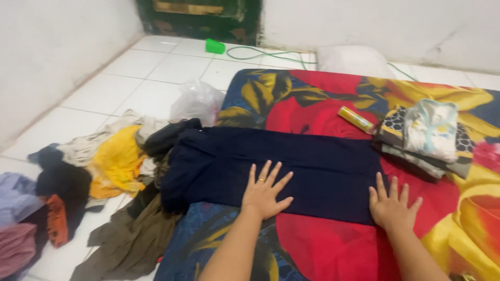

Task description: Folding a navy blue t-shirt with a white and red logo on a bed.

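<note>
A dark navy garment point(291, 161) lies spread flat across a mattress covered in a red, yellow and blue flowered sheet point(323, 244). My left hand point(264, 191), with a ring on one finger, presses flat on the garment's near edge, fingers spread. My right hand point(391, 204) rests flat at the garment's right end, partly on the sheet, fingers apart. Neither hand grips anything.
A stack of folded clothes point(427, 135) sits at the right of the mattress, with a yellow tube point(355, 118) beside it. A heap of loose clothes point(104, 166) and a clear plastic bag point(197, 101) lie on the white tiled floor at left. A pillow point(351, 60) lies by the far wall.
</note>
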